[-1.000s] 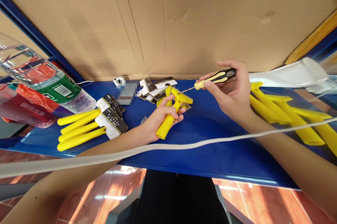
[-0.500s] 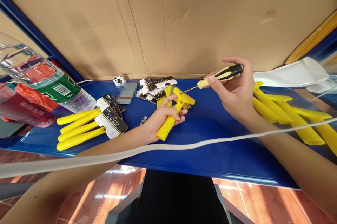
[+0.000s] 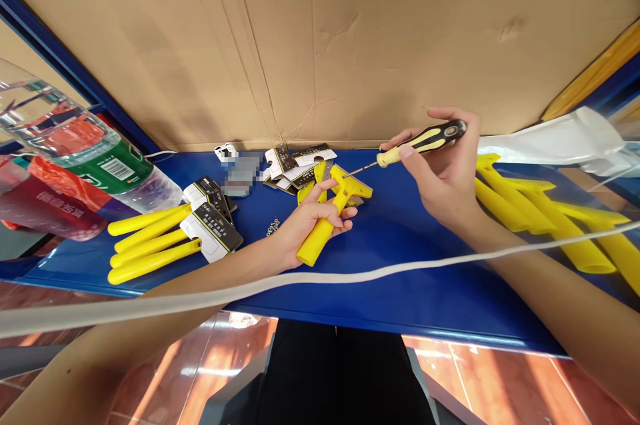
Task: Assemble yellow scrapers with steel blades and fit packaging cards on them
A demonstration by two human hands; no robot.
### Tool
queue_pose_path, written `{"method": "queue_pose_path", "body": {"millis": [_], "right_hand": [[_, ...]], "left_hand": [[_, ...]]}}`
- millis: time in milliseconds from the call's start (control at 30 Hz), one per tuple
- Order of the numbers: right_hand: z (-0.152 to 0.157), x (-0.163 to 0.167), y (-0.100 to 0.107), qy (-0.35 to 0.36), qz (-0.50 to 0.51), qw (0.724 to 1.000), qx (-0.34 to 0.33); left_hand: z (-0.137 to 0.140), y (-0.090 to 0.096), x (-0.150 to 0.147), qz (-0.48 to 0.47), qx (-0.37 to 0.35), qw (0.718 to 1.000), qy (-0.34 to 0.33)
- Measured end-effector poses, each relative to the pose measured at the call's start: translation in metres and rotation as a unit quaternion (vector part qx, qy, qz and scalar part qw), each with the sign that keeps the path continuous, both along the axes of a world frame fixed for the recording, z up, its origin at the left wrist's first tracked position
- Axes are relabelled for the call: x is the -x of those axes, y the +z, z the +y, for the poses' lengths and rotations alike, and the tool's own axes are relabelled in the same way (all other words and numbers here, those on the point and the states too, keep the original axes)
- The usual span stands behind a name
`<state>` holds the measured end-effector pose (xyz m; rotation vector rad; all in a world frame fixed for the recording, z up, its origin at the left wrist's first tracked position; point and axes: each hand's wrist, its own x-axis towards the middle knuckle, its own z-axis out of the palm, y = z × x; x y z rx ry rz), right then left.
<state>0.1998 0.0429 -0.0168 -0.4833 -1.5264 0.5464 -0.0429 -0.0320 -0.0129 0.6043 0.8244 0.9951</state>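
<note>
My left hand [image 3: 303, 225] is wrapped around the handle of a yellow plastic scraper [image 3: 316, 242], its wide T-shaped head tilted up and away from me. A screwdriver [image 3: 423, 144] with a cream and black handle is gripped in my right hand [image 3: 447, 178]. Its thin shaft slants down to the left, and the tip meets the scraper's head or lies just over it; exact contact is too small to tell. Right behind the head lie more yellow scraper parts [image 3: 320, 175], partly hidden by my fingers. Several tiny metal screws [image 3: 273, 226] rest on the blue table beside my left wrist.
Packaged yellow-handled tools [image 3: 155, 245] lie at left, near a water bottle [image 3: 115, 162] and a red cup [image 3: 50, 202]. Card packages [image 3: 295, 168] sit at the back. More yellow scrapers [image 3: 540, 212] and a white plastic bag [image 3: 555, 142] are at right. A white cord [image 3: 380, 272] crosses in front.
My right hand and the screwdriver have shifted slightly right, and the screwdriver's handle has turned in my fingers. My left hand keeps the scraper almost still.
</note>
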Motion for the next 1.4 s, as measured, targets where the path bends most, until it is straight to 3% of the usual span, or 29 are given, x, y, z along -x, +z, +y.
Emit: {"method": "queue_pose_path", "body": {"millis": [400,600,867,1133,1333,1400], "right_hand": [[0.009,-0.006,-0.003,-0.028,-0.011,0.999,-0.014],[0.004,-0.001,-0.001,0.001,-0.007,1.0,-0.03],[0.004,-0.001,0.003,-0.081,-0.015,0.996,-0.043],[-0.005,0.004,0.004,0.02,-0.019,1.0,-0.003],[0.002,-0.003,0.001,-0.056,-0.017,0.998,0.007],[0.002,-0.003,0.001,-0.051,-0.011,0.999,0.0]], "left_hand": [[0.0,0.002,0.0,-0.003,0.003,1.0,-0.001],[0.001,0.002,0.0,-0.02,0.015,1.0,0.009],[0.0,0.004,0.0,-0.017,0.009,1.0,0.01],[0.004,-0.002,0.0,-0.034,0.01,0.999,0.021],[0.002,-0.001,0.0,-0.026,0.013,1.0,0.012],[0.001,0.0,0.0,-0.017,0.012,1.0,0.01]]}}
